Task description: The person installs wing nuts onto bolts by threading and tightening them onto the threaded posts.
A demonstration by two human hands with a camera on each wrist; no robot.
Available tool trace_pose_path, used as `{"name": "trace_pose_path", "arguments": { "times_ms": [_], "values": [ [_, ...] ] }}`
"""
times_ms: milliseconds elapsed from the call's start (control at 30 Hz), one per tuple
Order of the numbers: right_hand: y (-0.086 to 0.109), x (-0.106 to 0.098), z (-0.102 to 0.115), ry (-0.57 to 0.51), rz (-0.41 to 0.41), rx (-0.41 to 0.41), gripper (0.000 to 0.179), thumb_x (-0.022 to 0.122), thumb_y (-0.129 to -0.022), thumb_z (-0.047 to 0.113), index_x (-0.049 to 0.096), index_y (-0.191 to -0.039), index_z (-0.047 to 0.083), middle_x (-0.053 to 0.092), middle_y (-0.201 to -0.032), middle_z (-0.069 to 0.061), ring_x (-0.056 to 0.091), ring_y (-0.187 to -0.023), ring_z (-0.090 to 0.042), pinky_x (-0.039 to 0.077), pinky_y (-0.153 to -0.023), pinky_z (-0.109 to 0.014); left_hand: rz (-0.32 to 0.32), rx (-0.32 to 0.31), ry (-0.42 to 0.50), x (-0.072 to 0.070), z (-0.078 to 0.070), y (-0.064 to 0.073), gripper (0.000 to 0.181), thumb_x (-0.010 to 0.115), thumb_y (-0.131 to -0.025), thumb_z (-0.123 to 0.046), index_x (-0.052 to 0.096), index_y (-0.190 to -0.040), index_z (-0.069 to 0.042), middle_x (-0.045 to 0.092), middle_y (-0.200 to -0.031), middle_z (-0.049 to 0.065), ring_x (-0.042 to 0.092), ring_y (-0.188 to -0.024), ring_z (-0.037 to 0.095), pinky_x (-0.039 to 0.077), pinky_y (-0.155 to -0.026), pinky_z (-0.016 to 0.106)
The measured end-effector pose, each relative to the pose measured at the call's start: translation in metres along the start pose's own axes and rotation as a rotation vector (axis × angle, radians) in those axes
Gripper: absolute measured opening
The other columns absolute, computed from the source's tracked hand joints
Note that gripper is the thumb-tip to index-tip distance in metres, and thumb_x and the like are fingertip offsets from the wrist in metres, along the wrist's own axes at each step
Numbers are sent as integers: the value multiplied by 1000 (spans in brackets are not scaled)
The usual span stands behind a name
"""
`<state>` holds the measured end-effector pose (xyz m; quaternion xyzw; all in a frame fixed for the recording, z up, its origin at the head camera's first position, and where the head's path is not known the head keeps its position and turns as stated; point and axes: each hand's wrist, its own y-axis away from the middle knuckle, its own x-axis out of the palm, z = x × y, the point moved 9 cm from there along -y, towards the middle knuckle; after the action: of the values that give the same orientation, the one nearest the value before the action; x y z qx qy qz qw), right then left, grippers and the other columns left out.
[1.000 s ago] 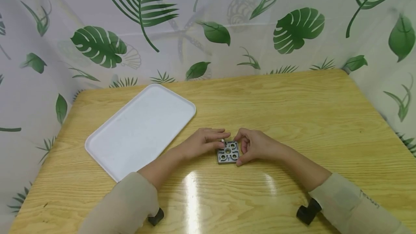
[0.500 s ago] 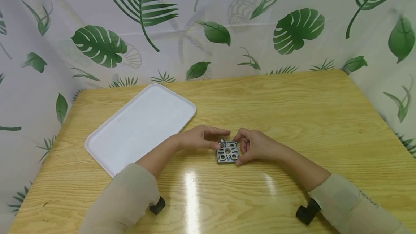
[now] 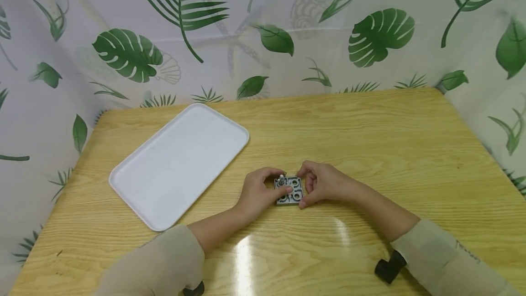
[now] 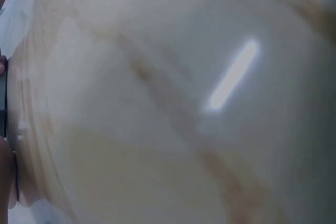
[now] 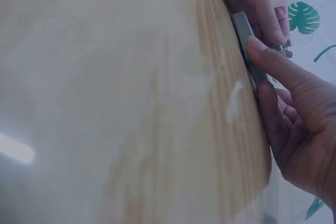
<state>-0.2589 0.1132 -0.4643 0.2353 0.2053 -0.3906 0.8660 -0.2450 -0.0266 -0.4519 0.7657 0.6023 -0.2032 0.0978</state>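
A small square metal plate [image 3: 293,201] with round holes lies on the table, and a short metal bolt [image 3: 281,179] stands up at its far left corner. My right hand [image 3: 326,184] holds the plate's right side between thumb and curled fingers. From the left, my left hand [image 3: 259,193] grips the plate, its thumb across the top and its fingers bent around the far left corner beside the bolt. The right wrist view shows the plate [image 5: 244,30] edge-on between both hands. In the left wrist view only a sliver of plate [image 4: 2,103] appears at the left edge.
A white rectangular tray [image 3: 181,168] lies at an angle on the left of the wooden table [image 3: 370,131]. Behind the table hangs a leaf-patterned cloth [image 3: 312,58]. Black camera mounts [image 3: 388,268] sit under the sleeves.
My left hand has come down from above the bolt onto the plate, its thumb moving right across the top. The right hand keeps its hold; the head view has shifted slightly.
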Motion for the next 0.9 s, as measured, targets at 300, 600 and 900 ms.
{"name": "trace_pose_path", "arguments": {
  "times_ms": [300, 600, 900],
  "values": [
    [0, 0, -1, 6, -9, 1, 66, 89, -63, 27, 52, -111, 3, 58, -69, -1, 52, -59, -13, 42, -54, -23, -42, 96, -18, -3, -4, 0, 34, 80, -75, -22, 69, -103, -5, 70, -102, 5, 63, -99, 16, 48, -90, 29],
    [0, 1, -1, 6, -5, -7, 65, 88, -64, 26, 51, -111, 1, 57, -68, -1, 51, -58, -13, 41, -53, -22, -52, 144, 16, -4, -8, -2, 23, 77, -79, -16, 71, -97, -3, 71, -94, 6, 65, -87, 15, 51, -77, 25],
    [-1, 1, -1, 3, -4, -13, 65, 88, -64, 26, 52, -111, 0, 57, -69, -1, 51, -58, -12, 41, -52, -22, -18, 188, -4, -3, -8, -3, 20, 74, -82, -17, 71, -98, -5, 71, -98, 5, 64, -91, 15, 51, -80, 24]
  ]
}}
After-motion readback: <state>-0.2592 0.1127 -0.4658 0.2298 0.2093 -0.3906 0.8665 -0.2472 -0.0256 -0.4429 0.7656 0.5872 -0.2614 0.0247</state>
